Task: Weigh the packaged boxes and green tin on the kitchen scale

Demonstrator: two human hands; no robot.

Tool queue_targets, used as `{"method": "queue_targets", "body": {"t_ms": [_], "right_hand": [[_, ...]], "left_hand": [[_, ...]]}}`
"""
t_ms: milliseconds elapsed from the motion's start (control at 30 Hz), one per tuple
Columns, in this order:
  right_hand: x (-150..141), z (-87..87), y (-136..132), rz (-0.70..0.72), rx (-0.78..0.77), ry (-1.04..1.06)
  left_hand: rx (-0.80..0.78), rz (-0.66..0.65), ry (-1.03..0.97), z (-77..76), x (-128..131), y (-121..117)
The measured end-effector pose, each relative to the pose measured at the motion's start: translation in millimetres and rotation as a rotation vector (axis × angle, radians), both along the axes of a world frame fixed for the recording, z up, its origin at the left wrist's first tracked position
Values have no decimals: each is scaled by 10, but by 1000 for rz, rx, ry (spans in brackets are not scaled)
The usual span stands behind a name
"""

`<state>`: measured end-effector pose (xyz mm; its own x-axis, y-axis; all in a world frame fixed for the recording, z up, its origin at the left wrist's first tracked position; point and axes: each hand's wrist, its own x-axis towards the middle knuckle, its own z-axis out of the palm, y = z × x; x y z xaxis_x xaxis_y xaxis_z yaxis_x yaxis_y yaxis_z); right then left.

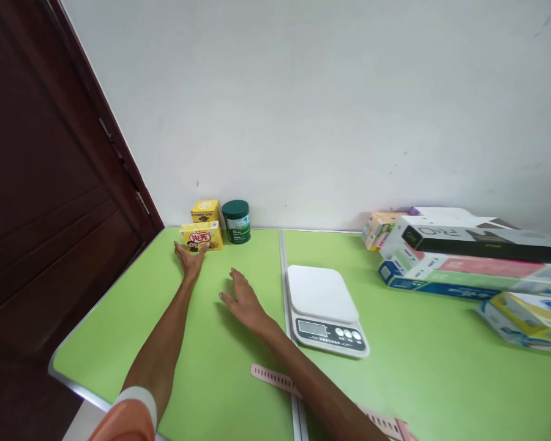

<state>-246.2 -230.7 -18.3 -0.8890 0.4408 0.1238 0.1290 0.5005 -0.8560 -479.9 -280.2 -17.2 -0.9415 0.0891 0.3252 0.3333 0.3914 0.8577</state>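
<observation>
My left hand (191, 256) is at a small yellow snack box (211, 239) at the back left of the table, its thumb and fingers spread along the front of the box. Right behind stands another yellow box (205, 211), partly hidden by the first. A green canister (237, 222) with a dark lid stands just to the right of the boxes. My right hand (247, 300) hovers over the green surface, fingers apart, with nothing in it. To its right lies a white kitchen scale (324, 300) with a bare platform.
A pink strap (275, 378) lies under my right forearm. Stacked long boxes (477, 263) fill the back right, with a small carton (380, 229) beside them and a yellow and white packet (530, 318) in front. A metal seam (283, 263) divides the green tabletop.
</observation>
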Motion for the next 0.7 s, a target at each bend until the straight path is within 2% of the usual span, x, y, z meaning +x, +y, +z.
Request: {"method": "queue_targets", "body": {"t_ms": [133, 300, 433, 567, 700], "right_hand": [[-499, -128, 127, -54, -13, -32], [-1042, -132, 363, -152, -203, 74], [-1369, -165, 579, -177, -209, 152], [-1460, -199, 646, -195, -191, 193], [-1298, -146, 535, -198, -169, 173]], "left_hand": [[31, 18, 24, 19, -109, 123], [92, -54, -62, 30, -155, 165], [47, -61, -35, -11, -177, 140], [-4, -32, -29, -39, -172, 123], [-21, -9, -27, -42, -56, 65]]}}
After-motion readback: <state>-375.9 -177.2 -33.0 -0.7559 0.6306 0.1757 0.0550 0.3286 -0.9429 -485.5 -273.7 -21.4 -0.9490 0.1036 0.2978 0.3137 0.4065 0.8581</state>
